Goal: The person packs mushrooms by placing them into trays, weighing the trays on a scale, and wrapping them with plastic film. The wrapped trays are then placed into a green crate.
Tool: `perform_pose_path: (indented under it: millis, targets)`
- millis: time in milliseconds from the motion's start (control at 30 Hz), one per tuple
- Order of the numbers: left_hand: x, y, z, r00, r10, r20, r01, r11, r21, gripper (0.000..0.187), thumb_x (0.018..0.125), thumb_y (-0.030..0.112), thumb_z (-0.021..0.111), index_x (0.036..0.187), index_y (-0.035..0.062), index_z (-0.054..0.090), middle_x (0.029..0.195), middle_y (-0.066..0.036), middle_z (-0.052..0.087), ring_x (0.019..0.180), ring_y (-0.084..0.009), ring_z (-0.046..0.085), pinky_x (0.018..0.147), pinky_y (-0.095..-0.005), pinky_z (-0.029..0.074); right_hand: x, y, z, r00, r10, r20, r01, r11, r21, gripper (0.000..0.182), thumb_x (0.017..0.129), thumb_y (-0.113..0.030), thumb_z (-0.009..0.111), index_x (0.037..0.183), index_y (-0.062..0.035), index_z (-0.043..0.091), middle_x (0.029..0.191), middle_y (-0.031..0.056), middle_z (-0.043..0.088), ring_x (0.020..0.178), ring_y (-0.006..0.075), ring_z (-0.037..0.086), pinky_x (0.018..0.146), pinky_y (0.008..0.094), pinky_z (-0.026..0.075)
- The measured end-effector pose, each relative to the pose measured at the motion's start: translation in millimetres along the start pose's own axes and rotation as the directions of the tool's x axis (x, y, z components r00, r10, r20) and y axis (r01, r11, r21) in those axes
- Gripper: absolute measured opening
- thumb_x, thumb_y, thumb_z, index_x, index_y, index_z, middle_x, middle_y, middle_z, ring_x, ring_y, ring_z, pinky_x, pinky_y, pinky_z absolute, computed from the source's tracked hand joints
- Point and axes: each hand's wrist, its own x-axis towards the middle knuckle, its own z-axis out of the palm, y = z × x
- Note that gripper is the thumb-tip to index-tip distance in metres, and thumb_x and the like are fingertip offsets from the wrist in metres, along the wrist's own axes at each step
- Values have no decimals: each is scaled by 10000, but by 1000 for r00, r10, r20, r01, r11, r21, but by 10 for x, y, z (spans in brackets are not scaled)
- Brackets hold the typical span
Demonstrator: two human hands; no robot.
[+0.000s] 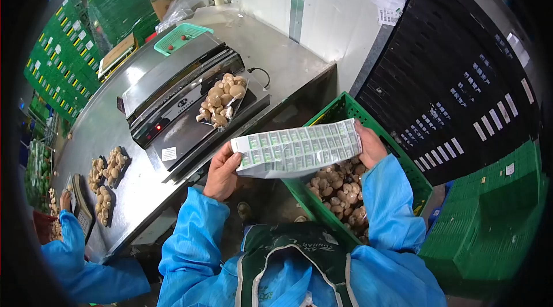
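A sheet of small green and white labels (299, 147) is stretched between my two hands, over the edge of a green crate. My left hand (223, 170) grips its left end, thumb on top. Its right end is pinched in my right hand (370, 144). Below the sheet, the green crate (400, 171) holds brown mushrooms (343, 192), some of them under clear film. Further up and left, a clear-wrapped pack of mushrooms (222, 101) lies on the black plate of a wrapping machine (183, 105).
Three mushroom trays (103, 206) sit on the steel table (138, 192). At the far left, a co-worker's blue sleeve (72, 238) reaches toward a scale. A mint-green basket (183, 38) stands behind the machine. Black crates (455, 76) and green crates (489, 209) are stacked at right.
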Motion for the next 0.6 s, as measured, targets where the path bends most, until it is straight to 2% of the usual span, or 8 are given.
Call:
perform_pose_path:
  millis: [67,233,300,333,400,433,500,600]
  targets:
    - [-62,44,-22,995,54,-83,-53,998,19,245,884,174,576,1079,29,542,999,-27,609,907,-91,561,831,-254,428,-86,28,51,998,-67,10,67,997,-34,310,863,-173,609,1102,22,578,1025,87,642,921,127,597,867,298,432]
    - [-73,60,-121,959,45,-281,-27,997,69,94,906,145,535,927,54,537,870,-8,616,800,-79,566,736,-244,452,-193,17,194,985,-161,63,168,978,-125,182,856,-79,597,1014,10,596,960,71,646,874,113,589,833,268,434]
    - [-77,-5,-156,942,80,-325,-33,988,149,206,895,129,544,1081,48,514,951,-26,608,856,-108,577,774,-275,465,-276,-8,248,981,-188,52,195,962,-192,145,852,-69,602,977,3,602,919,56,645,829,95,582,810,252,428]
    - [-66,-28,-76,943,80,-323,-36,989,141,206,895,129,544,1081,48,514,951,-26,608,856,-108,577,774,-275,465,-303,-31,286,972,-233,-1,228,953,-200,106,847,-54,601,939,-3,601,897,51,642,823,92,576,807,250,427]
    - [-72,34,171,886,192,-422,-186,981,55,432,860,97,586,1257,62,420,1075,-58,575,950,-146,576,837,-300,467,-327,1,333,959,-280,-51,266,945,-190,67,842,-38,600,902,-9,599,875,45,639,816,89,570,804,249,425]
    - [-75,68,242,887,195,-419,-188,980,59,432,860,97,586,1257,62,420,1075,-58,575,950,-146,576,837,-300,467,-344,12,332,953,-291,-89,266,939,-216,54,838,-25,593,889,-7,595,871,46,636,823,91,568,805,249,424]
    - [-95,97,319,927,319,-198,-244,913,328,608,819,34,621,1349,90,328,1173,-74,527,1030,-165,552,885,-305,455,-391,7,320,946,-299,-123,263,932,-248,43,835,-12,587,877,-5,592,867,48,634,830,92,566,806,250,424]
    - [-84,83,145,960,235,-154,-139,874,465,394,791,-11,648,1166,13,531,1093,-68,585,974,-131,560,829,-267,471,-465,-40,395,953,-290,-91,293,956,13,69,837,0,557,905,0,573,904,68,629,865,132,573,865,282,408]
